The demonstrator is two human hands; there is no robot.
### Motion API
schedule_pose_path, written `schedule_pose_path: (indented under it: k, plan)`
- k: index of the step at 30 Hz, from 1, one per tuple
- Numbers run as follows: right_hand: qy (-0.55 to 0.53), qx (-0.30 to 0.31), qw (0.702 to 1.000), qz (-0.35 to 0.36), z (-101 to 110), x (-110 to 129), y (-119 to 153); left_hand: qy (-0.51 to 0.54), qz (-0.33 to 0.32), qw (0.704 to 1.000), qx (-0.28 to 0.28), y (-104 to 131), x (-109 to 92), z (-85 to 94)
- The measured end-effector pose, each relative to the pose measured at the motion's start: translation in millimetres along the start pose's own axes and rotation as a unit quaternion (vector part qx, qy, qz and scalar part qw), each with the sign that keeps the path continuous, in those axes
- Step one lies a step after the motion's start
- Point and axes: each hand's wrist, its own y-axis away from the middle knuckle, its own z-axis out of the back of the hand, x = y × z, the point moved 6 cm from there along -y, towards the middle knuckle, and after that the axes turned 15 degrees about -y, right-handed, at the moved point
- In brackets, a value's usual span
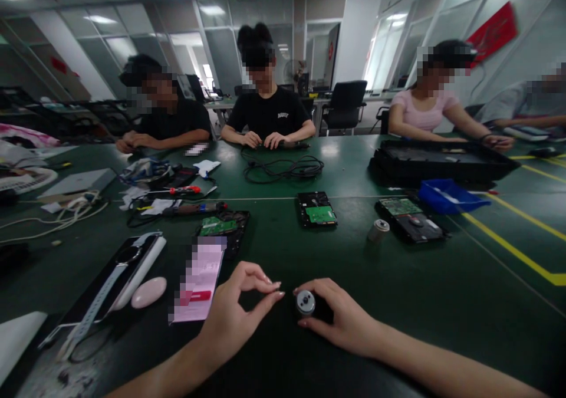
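Note:
A small metal cylinder with dark holes in its round top stands at the lower middle of the view. My right hand curves around it, thumb and fingers on its sides. Just to its left, my left hand is raised with thumb and fingertips brought close together; anything between them is too small to name. Beyond my left wrist lies a phone with a pink, partly blurred screen. A second metal cylinder stands farther back on the right.
Hard drives with green boards lie across the green table. A blue tray and black casing are at right. Cables, a screwdriver and a pink oval object are left. Several people sit opposite.

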Motion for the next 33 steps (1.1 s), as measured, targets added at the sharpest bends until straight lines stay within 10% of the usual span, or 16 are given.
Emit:
schedule_pose_path:
  k: [6, 14, 19, 27, 33]
  plan:
    - [-0.001, 0.001, 1.000, -0.004, 0.0, -1.9, 0.4, -0.122, 0.025, 0.991, 0.044, 38.2, 55.1, 18.1]
    - [0.004, 0.002, 1.000, -0.015, -0.2, -2.0, 1.0, -0.199, -0.037, 0.979, 0.006, 47.5, 59.8, 18.4]
    - [0.004, 0.002, 1.000, -0.018, 0.1, 1.0, 1.2, -0.150, -0.037, 0.988, -0.003, 35.0, 45.5, 14.5]
    - [0.005, -0.010, 1.000, 0.006, -2.2, -4.0, 1.1, 0.003, -0.105, 0.994, 0.018, 4.1, -30.2, -24.8]
    - [0.007, -0.014, 1.000, 0.009, -3.0, -8.3, 1.8, -0.001, -0.103, 0.994, 0.021, 1.4, -37.6, -36.5]
